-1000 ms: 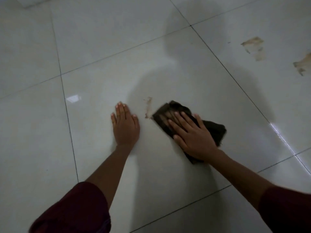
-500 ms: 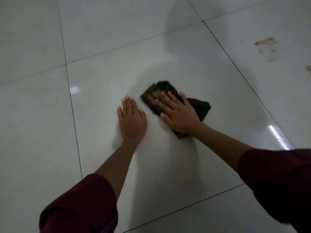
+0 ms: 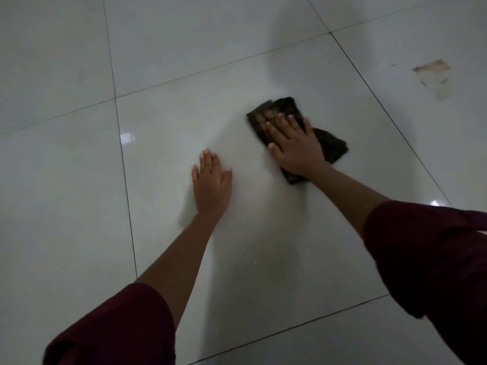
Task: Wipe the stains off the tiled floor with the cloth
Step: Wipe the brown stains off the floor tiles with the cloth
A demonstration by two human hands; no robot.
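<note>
A dark brown folded cloth (image 3: 279, 111) lies flat on the glossy white tiled floor (image 3: 184, 106). My right hand (image 3: 295, 146) presses down on the cloth with straight, spread fingers and covers its middle. My left hand (image 3: 210, 183) rests flat on the same tile, palm down, to the left of and nearer than the cloth, apart from it. A brown stain (image 3: 432, 68) with a paler smear below it marks the neighbouring tile at the far right. No stain shows on the tile around the cloth.
Dark grout lines (image 3: 123, 164) divide the floor into large tiles. Bright light reflections (image 3: 127, 138) glint on the tiles. My dark red sleeves (image 3: 427, 259) fill the lower corners. A shadow falls over the tile's far part.
My right hand slid the cloth left over the small brown stain beside my left hand, then away to the upper right. That stain no longer shows. My left hand stayed planted.
</note>
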